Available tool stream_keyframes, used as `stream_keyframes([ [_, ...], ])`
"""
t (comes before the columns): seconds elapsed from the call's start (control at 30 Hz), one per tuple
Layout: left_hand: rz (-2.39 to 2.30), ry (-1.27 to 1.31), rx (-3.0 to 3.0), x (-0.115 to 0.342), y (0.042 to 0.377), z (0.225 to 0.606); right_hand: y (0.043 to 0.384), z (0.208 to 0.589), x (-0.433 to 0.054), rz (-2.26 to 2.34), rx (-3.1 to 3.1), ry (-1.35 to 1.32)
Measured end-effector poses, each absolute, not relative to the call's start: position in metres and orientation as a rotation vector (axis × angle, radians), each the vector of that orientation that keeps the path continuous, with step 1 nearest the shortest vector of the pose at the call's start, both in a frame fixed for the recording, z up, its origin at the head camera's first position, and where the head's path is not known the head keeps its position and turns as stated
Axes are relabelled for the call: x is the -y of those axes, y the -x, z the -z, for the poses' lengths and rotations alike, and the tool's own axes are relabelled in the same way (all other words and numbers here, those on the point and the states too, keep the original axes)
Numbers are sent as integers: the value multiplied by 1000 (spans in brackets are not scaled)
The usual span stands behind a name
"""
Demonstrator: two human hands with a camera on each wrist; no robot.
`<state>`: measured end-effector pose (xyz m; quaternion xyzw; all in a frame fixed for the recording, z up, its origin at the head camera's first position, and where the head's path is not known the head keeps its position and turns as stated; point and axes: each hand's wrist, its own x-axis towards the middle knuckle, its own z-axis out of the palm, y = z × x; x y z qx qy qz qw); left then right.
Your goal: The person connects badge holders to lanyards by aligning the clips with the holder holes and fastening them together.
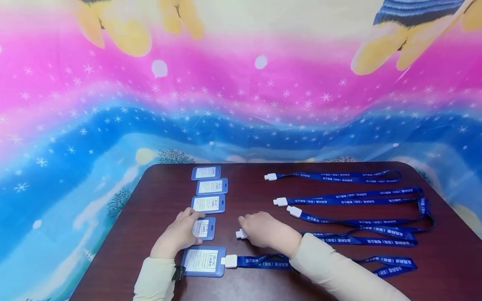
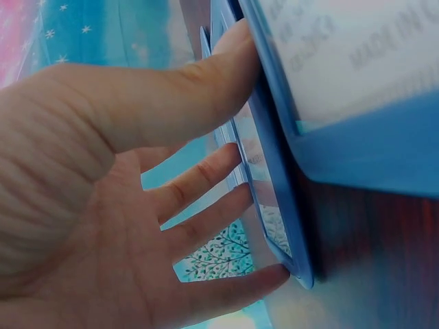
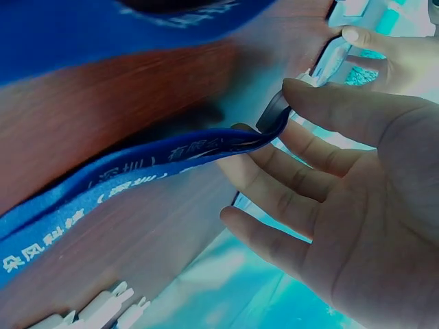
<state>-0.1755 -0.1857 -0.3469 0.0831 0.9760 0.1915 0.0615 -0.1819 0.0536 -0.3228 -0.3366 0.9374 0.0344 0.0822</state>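
Observation:
My left hand [image 1: 175,234] holds a blue-framed ID badge holder [image 1: 205,228] flat on the table, thumb at its near edge and index finger at its far edge. In the left wrist view the other fingers are spread against the badge holder [image 2: 264,185]. To the right, my right hand [image 1: 269,232] pinches a blue lanyard [image 3: 144,168] between thumb and fingers, just behind its white clip [image 1: 240,234]. That clip points at the held badge holder, with a gap between them. Nearer me, another badge holder [image 1: 201,261] meets the white clip [image 1: 231,261] of a second lanyard.
Three more badge holders, including one nearest the held one [image 1: 208,203], line up toward the far edge of the dark wooden table [image 1: 150,196]. Three other lanyards, one at the back [image 1: 339,177], stretch across the right side. A colourful printed cloth [image 1: 241,104] hangs behind.

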Motion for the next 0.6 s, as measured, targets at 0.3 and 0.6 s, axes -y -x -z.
stream_keyframes([
  [0.3, -568, -280, -2971, 186, 175, 346, 187, 320, -37, -112, -2787, 992],
  [0.6, -572, -257, -2970, 186, 174, 348, 199, 324, -19, -152, -2797, 1035],
])
